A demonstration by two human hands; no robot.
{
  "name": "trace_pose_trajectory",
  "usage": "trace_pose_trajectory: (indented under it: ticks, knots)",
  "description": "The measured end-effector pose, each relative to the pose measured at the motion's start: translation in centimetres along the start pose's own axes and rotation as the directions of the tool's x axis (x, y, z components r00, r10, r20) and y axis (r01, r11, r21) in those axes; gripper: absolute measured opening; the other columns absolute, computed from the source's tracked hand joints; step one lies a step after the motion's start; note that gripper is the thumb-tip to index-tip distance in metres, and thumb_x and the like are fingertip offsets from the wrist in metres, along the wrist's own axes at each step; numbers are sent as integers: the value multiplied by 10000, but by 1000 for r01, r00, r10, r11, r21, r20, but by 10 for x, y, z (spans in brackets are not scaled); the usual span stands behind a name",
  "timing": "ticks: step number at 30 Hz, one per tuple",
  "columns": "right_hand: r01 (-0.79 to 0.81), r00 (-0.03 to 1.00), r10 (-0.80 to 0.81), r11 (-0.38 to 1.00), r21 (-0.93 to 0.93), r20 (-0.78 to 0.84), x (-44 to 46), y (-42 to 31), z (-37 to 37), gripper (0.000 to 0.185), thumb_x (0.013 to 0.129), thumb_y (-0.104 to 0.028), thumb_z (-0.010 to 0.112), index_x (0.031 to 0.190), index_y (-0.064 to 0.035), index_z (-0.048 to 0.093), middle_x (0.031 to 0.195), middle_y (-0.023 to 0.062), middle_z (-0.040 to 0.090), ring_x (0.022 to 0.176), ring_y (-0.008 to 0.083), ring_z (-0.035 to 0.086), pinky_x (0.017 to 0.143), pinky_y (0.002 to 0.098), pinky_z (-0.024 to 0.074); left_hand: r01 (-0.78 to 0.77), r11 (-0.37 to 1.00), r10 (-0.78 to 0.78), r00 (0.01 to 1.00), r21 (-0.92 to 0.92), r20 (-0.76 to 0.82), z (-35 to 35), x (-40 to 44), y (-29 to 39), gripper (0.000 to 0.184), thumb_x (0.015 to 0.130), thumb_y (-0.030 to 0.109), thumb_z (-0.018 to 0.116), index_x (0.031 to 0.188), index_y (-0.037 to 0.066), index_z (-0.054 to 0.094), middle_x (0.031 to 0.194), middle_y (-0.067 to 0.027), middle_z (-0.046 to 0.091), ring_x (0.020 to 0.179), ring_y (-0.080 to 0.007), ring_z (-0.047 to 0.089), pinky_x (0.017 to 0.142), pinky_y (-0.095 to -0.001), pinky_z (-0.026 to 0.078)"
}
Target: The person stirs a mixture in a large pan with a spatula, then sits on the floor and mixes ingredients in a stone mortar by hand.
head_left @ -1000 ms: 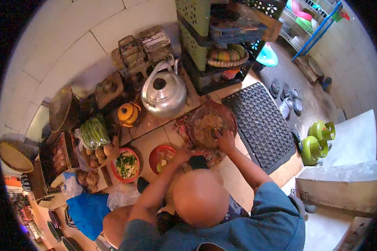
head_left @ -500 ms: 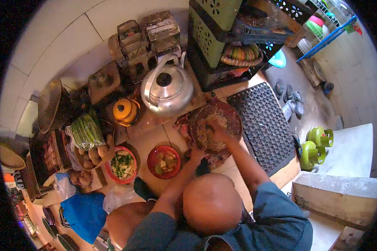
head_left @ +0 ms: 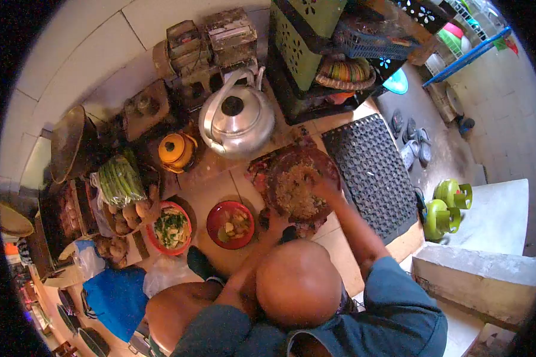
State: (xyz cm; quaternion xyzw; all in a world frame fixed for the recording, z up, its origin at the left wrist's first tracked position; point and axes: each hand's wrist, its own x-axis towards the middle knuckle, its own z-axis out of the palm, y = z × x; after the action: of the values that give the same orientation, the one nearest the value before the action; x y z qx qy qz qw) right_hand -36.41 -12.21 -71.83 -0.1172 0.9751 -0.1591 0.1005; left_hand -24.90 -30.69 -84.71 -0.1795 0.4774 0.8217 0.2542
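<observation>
A wide reddish-brown bowl (head_left: pixel 333 163) stands on a dark patterned mat, with a coarse, pale brown crumbly mixture (head_left: pixel 301 187) in it. At the bowl's near left rim, my left hand (head_left: pixel 276 222) is closed on the edge. My right hand (head_left: pixel 324 188) reaches into the bowl from the right and touches the mixture; its fingers are blurred, and I cannot make out whether they hold anything. Left of the bowl, a red bowl (head_left: pixel 251 227) contains chunky pieces in liquid. Another red-rimmed bowl (head_left: pixel 150 233) holds pale pieces with chopped greens.
A metal kettle (head_left: pixel 244 128) and a lidded orange pot (head_left: pixel 173 150) stand behind the bowls. Bagged green vegetables (head_left: pixel 120 181) lie at left above potatoes. A black textured mat (head_left: pixel 369 172) lies at right, near green gas cylinders (head_left: pixel 441 219). Stacked crates (head_left: pixel 298 56) rise at the back.
My right hand has shifted toward the bowl's right side, uncovering more of the mixture. My left hand stays at the near left rim. The whole view has shifted slightly.
</observation>
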Motion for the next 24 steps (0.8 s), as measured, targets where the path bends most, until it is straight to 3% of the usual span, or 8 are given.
trace_pose_trajectory:
  ticks: [3, 7, 10, 12, 17, 20, 23, 24]
  knots:
    - [102, 878, -167, 981, -167, -448, -36, -17, 52, 456, 816, -355, 581, 1218, -144, 544, 932, 230, 618, 763, 381, 629, 709, 505, 498, -2, 1000, 2, 1000, 17, -1, -2, 5, 0, 560, 931, 297, 447, 1395, 162, 163, 1355, -155, 370, 1207, -403, 373, 897, -656, 334]
    - [-205, 976, 200, 977, 52, 82, -15, -23, 19, 565, 842, -369, 550, 1342, -137, 424, 973, 223, 635, 778, 378, 640, 688, 519, 492, 5, 1000, -5, 1000, 22, 23, -1, -3, 2, 572, 937, 311, 429, 1407, 174, 132, 1373, -150, 346, 1225, -413, 346, 903, -680, 309]
    - [-93, 938, -32, 936, 340, 346, 58, 33, -4, 554, 863, -394, 506, 1346, -138, 418, 1001, 227, 624, 813, 392, 630, 717, 519, 489, 0, 1000, 0, 1000, 14, 22, 0, -2, 10, 582, 942, 322, 415, 1416, 183, 108, 1386, -146, 327, 1238, -420, 326, 907, -699, 291]
    - [-21, 962, -81, 930, 366, 262, 73, 35, 1, 549, 877, -411, 476, 1350, -139, 414, 1019, 229, 616, 837, 401, 624, 736, 519, 488, 1, 1000, -1, 1000, 2, 8, -2, 1, 7, 588, 945, 329, 406, 1422, 189, 93, 1395, -144, 315, 1247, -425, 313, 910, -711, 278]
    - [201, 941, -215, 976, -78, -261, -12, -6, 81, 545, 911, -453, 403, 1358, -140, 405, 1065, 236, 597, 895, 424, 607, 785, 519, 484, 1, 1000, -1, 1000, -13, 0, -3, 12, 9, 604, 953, 347, 384, 1438, 204, 53, 1417, -138, 285, 1269, -437, 280, 917, -742, 247]
    - [-92, 990, 93, 996, -15, 105, -25, -23, 38, 567, 913, -475, 398, 1363, -130, 391, 1169, 258, 543, 999, 421, 573, 866, 496, 450, 19, 998, -18, 1000, -53, 14, -3, 9, 6, 614, 957, 357, 370, 1447, 213, 30, 1430, -134, 267, 1282, -444, 260, 921, -760, 228]
    - [-158, 965, 57, 906, 392, 257, 26, 0, 19, 594, 908, -492, 414, 1375, -127, 369, 1243, 264, 502, 1085, 410, 537, 943, 480, 406, 45, 995, -30, 985, -86, 170, -4, 0, 12, 633, 970, 305, 382, 1452, 223, -21, 1434, -135, 254, 1295, -442, 243, 920, -774, 229]
    - [-190, 946, 33, 863, 469, 323, 50, 17, 40, 605, 908, -507, 412, 1378, -129, 366, 1247, 260, 502, 1096, 405, 533, 950, 477, 399, 62, 993, -52, 994, -99, 100, -2, 4, 15, 670, 955, 235, 413, 1451, 224, -37, 1434, -145, 251, 1297, -430, 243, 930, -760, 240]
